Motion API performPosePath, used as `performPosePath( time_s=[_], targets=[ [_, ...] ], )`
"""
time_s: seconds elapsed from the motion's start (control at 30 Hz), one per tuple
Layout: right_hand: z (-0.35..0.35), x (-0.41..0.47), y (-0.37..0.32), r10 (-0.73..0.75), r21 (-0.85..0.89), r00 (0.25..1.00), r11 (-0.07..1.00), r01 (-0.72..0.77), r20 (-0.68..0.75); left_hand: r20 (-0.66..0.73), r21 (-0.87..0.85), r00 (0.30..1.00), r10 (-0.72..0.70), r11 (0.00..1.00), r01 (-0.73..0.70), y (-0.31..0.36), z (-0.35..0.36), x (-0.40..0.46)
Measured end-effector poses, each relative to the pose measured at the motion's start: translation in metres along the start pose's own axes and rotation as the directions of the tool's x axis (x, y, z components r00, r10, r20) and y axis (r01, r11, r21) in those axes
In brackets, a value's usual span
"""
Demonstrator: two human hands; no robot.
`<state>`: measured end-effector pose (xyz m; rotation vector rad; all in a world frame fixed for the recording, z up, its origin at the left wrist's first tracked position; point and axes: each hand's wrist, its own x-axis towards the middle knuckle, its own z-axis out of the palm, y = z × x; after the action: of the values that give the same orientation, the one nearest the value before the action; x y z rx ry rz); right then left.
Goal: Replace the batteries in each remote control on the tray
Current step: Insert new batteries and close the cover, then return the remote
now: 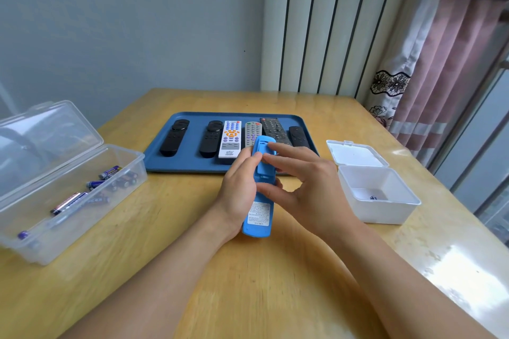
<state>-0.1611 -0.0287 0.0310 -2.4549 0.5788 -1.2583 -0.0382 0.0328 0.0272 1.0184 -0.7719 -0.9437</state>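
I see the blue remote [259,190] held back side up above the desk [275,283], just in front of the tray's [190,165] near edge, its far tip reaching over that edge. My left hand [239,192] grips it from the left side, fingers curled under the body and the thumb lying across its upper back. My right hand [308,184] comes in from the right: the fingertips [268,158] touch the back cover near the left thumb, another finger reaches to the far tip, and the thumb presses the remote's middle, so this hand pinches the remote too. A white label shows on the remote's near end, below both hands. On the tray six more remotes lie in a row: two black ones [176,137] toward the left, a white one [230,139], a grey one [252,133] and two dark ones [275,129] toward the right, partly hidden by my hands. At the desk's left edge stands an open clear box [68,195] with batteries [71,201] inside; near the right edge stands an open white box [377,192] with one small dark thing at the bottom.
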Motion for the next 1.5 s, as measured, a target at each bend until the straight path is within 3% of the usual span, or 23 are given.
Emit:
performPosePath(
  time_s=[0.37,0.63,0.8,1.07,1.3,1.4,1.5],
  targets=[
    [-0.002,0.004,0.001,0.264,0.328,0.962,0.905,-0.271,0.065,0.047,-0.038,0.998,-0.039,0.998,0.041,0.004,0.001,-0.001],
    [-0.002,0.009,0.006,0.286,0.497,0.955,0.818,-0.289,0.083,0.066,-0.011,0.997,-0.040,0.999,0.041,0.001,0.003,-0.002],
    [-0.003,0.009,0.005,0.297,0.480,0.953,0.830,-0.285,0.053,0.090,-0.012,0.995,-0.036,0.999,0.038,-0.001,0.002,0.000],
    [-0.007,0.004,-0.001,0.171,0.199,0.985,0.965,-0.172,0.023,0.101,0.094,0.995,-0.006,0.996,-0.003,-0.002,-0.003,0.002],
    [-0.005,0.007,0.007,0.245,0.208,0.967,0.945,-0.253,0.065,0.114,0.217,0.993,0.024,0.975,-0.048,-0.006,-0.006,0.004],
    [-0.007,0.009,0.009,0.336,0.316,0.941,0.888,-0.333,0.047,0.145,0.294,0.988,0.059,0.950,-0.100,-0.005,-0.008,0.004],
    [-0.013,0.014,0.008,0.483,0.563,0.873,0.703,-0.434,0.069,0.261,0.393,0.958,0.116,0.894,-0.216,-0.002,-0.013,0.008]
  ],
)
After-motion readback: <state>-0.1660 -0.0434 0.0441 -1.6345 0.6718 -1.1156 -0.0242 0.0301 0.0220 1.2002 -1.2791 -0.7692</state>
